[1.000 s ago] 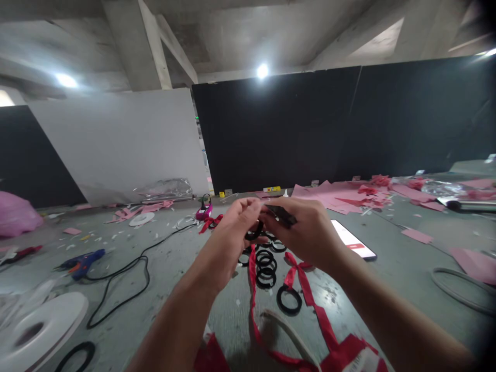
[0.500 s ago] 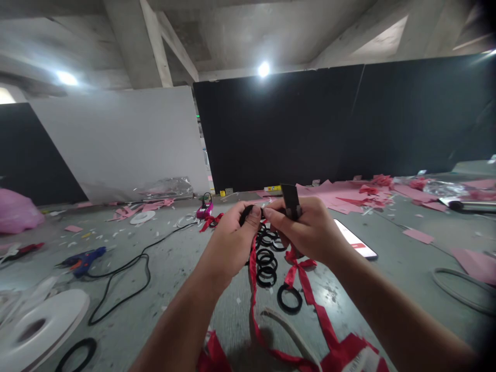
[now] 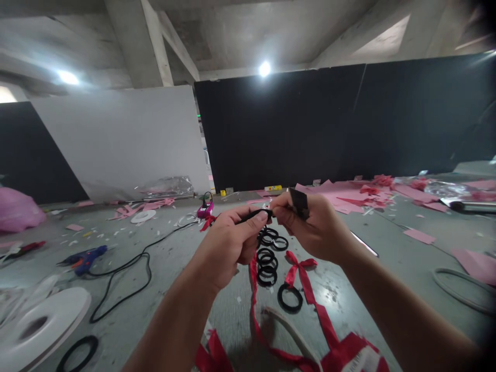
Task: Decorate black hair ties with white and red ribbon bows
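Note:
My left hand pinches a thin black band between thumb and fingers. The band's right end reaches the fingertips of my right hand, which are closed on it. A flat dark piece sticks up from between my right fingers. Below the hands, several black rings lie overlapping in a row on the grey table. A red ribbon bow is joined to a single black ring. Another red ribbon runs down the table from under my hands.
To the left are a blue glue gun, a black cable, a white spool and a loose black ring. Pink paper lies along the back. A phone is mostly behind my right forearm. Dark panels stand behind.
The black piece at my left hand, curved before, now shows as a flatter band. My right hand has shifted slightly right and turned, covering more of the phone.

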